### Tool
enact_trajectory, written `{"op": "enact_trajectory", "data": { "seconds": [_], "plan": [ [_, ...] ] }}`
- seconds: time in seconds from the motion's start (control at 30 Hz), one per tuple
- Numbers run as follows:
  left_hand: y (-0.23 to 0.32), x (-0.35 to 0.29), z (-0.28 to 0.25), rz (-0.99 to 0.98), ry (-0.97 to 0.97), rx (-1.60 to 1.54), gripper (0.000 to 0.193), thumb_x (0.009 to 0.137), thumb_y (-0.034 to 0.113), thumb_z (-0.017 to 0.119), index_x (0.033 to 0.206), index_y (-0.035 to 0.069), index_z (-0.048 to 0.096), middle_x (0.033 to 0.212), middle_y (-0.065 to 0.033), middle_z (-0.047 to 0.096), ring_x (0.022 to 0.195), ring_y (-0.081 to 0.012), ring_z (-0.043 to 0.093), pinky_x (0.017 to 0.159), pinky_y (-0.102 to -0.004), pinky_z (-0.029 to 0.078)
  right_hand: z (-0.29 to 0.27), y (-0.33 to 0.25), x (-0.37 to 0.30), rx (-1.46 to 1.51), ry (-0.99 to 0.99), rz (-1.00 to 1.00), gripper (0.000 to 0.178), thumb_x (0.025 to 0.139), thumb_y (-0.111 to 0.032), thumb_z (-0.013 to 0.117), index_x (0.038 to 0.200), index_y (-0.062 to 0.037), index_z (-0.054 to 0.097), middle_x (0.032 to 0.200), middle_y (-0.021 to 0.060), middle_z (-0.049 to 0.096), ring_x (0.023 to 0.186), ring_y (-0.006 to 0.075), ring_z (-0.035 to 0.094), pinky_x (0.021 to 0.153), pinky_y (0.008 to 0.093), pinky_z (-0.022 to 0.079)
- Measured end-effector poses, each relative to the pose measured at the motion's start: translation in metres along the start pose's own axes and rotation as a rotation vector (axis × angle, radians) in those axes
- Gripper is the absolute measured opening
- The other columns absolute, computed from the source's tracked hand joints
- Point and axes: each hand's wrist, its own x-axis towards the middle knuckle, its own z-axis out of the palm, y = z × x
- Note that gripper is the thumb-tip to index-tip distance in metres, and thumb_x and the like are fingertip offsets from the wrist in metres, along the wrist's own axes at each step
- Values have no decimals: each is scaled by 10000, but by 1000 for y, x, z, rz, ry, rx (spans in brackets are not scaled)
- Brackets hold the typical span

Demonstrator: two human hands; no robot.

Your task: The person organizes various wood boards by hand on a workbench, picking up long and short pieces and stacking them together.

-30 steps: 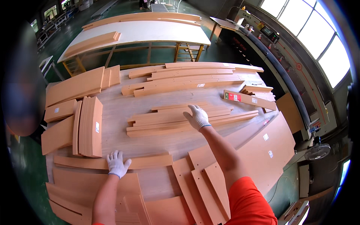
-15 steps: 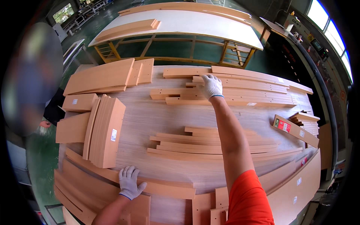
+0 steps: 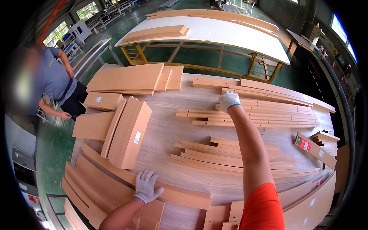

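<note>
A: Where were the hands?

B: White-gloved right hand (image 3: pixel 229 101) was at the left end of the far group of long, narrow, tan wood-like boards (image 3: pixel 276 115). Fingers curled; couldn't tell if it gripped one.

A: Left?

B: White-gloved left hand (image 3: pixel 147 187) lay palm down on a single long tan board (image 3: pixel 184 194), near side of the wood-grain worktop (image 3: pixel 161 126). Thumb out, nothing gripped.

A: Around them?

B: Nearer group of narrow tan boards (image 3: pixel 214 155), partly hidden by the right forearm (image 3: pixel 255 161). Thick stack of tan panels (image 3: pixel 140 115) stood just beyond the left hand. Person in a grey shirt (image 3: pixel 59 73) was past the worktop's left side.
</note>
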Motion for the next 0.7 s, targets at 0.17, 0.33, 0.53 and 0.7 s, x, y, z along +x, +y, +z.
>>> {"op": "enact_trajectory", "data": {
  "seconds": [0.17, 0.33, 0.53, 0.7],
  "plan": [
    [-4, 2, 4, 27, 39, 12, 689, 830, 593, 704, 1262, 60, 640, 1376, -165, 545, 1344, -392, 464, 1168, -578, 298, 30, 3, -10, -90, 171, -136, 336, 934, -425, 658, 1103, -190, 829, 1230, 140, 717, 1250, 324, 600, 1029, 486, 453],
    [0, 3, 5, 22, 25, 3, 687, 816, 582, 712, 1260, 63, 635, 1379, -168, 541, 1343, -389, 459, 1167, -571, 295, 3, -3, -42, -4, 244, -139, 359, 996, -423, 595, 1006, -135, 808, 1111, 159, 755, 1095, 333, 690, 1021, 458, 472],
    [4, -2, 3, 5, 49, -6, 679, 787, 516, 756, 1278, 68, 617, 1383, -170, 538, 1351, -390, 452, 1173, -563, 282, -82, -45, -108, 189, 253, -268, 371, 1010, -413, 614, 1157, -78, 678, 1078, 190, 760, 1036, 365, 739, 895, 453, 588],
    [1, 5, 15, -16, 28, -85, 718, 790, 493, 784, 1324, 57, 584, 1423, -191, 518, 1369, -397, 441, 1187, -546, 290, -149, -124, -185, 263, 429, -589, 385, 991, -460, 634, 1137, -110, 704, 1012, 148, 768, 932, 343, 755, 785, 476, 597]
  ]
}}
